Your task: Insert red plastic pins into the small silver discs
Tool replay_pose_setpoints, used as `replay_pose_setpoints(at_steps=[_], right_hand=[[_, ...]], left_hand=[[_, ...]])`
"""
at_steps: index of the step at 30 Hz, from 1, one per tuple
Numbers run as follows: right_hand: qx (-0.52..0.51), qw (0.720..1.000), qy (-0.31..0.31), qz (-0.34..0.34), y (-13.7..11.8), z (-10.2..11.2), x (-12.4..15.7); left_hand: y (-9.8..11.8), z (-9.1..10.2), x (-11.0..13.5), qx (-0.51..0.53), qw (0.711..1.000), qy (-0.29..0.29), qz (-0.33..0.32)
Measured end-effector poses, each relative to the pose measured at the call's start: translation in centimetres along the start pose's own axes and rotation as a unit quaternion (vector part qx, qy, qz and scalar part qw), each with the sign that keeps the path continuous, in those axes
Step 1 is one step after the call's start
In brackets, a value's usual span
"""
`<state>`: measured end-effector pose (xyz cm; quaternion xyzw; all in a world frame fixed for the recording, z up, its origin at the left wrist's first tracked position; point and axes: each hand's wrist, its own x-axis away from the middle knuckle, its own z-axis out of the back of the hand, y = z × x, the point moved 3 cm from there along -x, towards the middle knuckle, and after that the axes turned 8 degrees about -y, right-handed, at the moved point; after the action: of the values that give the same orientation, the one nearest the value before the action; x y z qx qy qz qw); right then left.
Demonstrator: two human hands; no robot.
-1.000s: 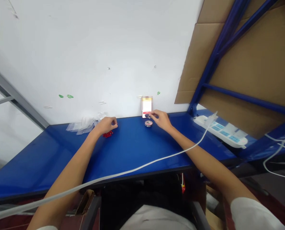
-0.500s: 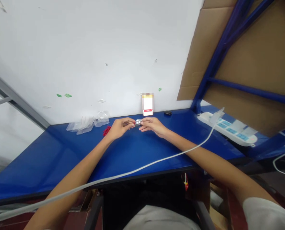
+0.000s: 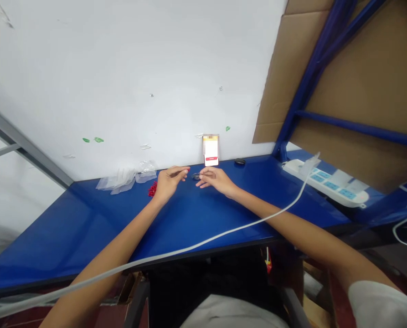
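My left hand [image 3: 169,182] is closed in a pinch, with a small red piece [image 3: 188,168] at its fingertips. Facing it, my right hand [image 3: 218,181] pinches the edge of a small round disc [image 3: 196,176], which looks dark and shiny now. A gap separates the red piece from the disc. Beside my left wrist, a heap of small red pieces [image 3: 152,189] lies on the blue table [image 3: 186,218], partly covered by the hand. The pieces are too small to name.
Clear plastic bags [image 3: 121,180] lie at the table's back left. A phone [image 3: 211,150] leans on the white wall behind my hands, with a black oval object [image 3: 239,161] to its right. A white cable [image 3: 224,233] crosses above my forearms from a power strip [image 3: 326,182].
My left hand has moved slightly left, away from the disc, with the red piece at its fingertips. The disc has tilted and turned from bright silver to dark. My right hand stays nearly in place.
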<state>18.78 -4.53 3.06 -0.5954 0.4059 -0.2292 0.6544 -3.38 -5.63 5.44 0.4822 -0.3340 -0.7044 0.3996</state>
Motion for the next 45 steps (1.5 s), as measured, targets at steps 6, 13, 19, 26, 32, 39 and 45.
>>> replay_pose_setpoints(at_steps=[6, 13, 19, 26, 32, 39, 45], right_hand=[[0.096, 0.993, -0.013, 0.072, -1.0, 0.4, 0.0], [0.02, 0.999, -0.042, 0.009, -0.9, -0.2, 0.2], [-0.015, 0.999, -0.043, 0.0, -0.7, -0.1, 0.3], [-0.026, 0.998, -0.055, -0.001, -0.7, -0.1, 0.4], [-0.027, 0.997, -0.073, 0.002, -1.5, -0.2, 0.6], [-0.024, 0.996, -0.089, -0.004, -1.9, -0.3, 0.7], [-0.017, 0.996, -0.089, -0.007, -1.9, -0.2, 0.7]], left_hand=[[0.7, -0.1, -0.1, -0.004, 0.986, -0.164, 0.012], [1.3, -1.0, 0.6, 0.037, 0.978, -0.2, 0.047], [0.4, -1.9, 1.0, 0.152, 0.97, -0.175, 0.078], [0.5, -2.3, 1.4, 0.216, 0.95, -0.189, 0.126], [0.8, -2.5, 1.5, 0.244, 0.935, -0.211, 0.151], [0.9, -2.6, 1.6, 0.218, 0.943, -0.197, 0.155], [1.3, -2.9, 1.6, 0.221, 0.945, -0.2, 0.133]])
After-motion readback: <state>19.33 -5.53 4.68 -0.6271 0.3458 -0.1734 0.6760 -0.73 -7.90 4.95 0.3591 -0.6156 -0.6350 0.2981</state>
